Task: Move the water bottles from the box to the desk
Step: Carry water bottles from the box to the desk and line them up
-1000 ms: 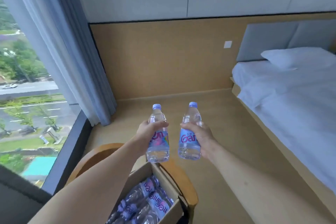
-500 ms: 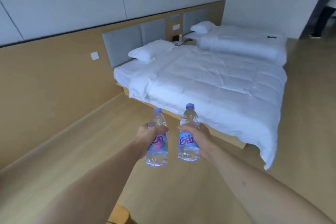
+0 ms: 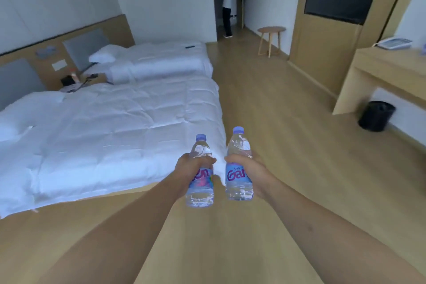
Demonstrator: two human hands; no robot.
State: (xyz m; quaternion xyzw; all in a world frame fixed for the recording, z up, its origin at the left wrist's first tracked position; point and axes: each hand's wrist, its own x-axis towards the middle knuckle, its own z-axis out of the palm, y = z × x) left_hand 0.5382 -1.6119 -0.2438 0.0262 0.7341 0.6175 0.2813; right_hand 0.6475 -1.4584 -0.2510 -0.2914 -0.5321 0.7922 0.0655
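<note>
I hold two clear water bottles upright in front of me, each with a blue cap and a blue-pink label. My left hand (image 3: 192,167) grips the left bottle (image 3: 200,188) around its middle. My right hand (image 3: 247,168) grips the right bottle (image 3: 238,182) the same way. The two bottles are side by side with a small gap between them, above the wooden floor. The light wooden desk (image 3: 387,67) stands at the far right, well away from both hands. The box is out of view.
Two white beds (image 3: 110,127) fill the left side. A black bin (image 3: 375,116) sits under the desk, and a phone (image 3: 394,43) lies on its top. A round wooden stool (image 3: 270,38) stands further back. A person (image 3: 227,6) stands in the far doorway.
The view has swung right, from the window and box past the beds to the desk side of the room. Both hands keep the same grip on their bottles.
</note>
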